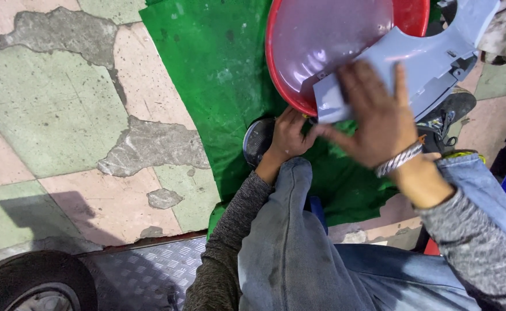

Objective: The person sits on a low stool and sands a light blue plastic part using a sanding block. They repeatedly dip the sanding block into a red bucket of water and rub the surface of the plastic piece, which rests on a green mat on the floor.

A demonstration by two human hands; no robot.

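Pale blue-grey moulded plastic body panel [420, 55] — smooth, curved, lying across a glossy red round plastic basin [322, 46] on a crumpled green cloth [218, 69]. Right hand [374, 118] — fingers spread flat on the panel's lower end. Left hand [290, 135] — fingers curled at the panel's bottom edge, grip unclear.

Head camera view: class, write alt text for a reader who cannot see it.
A person's right hand presses flat on a pale blue plastic panel lying over a red basin, while the left hand grips the panel's lower edge. A green sheet covers cracked floor tiles; a tyre shows bottom left.
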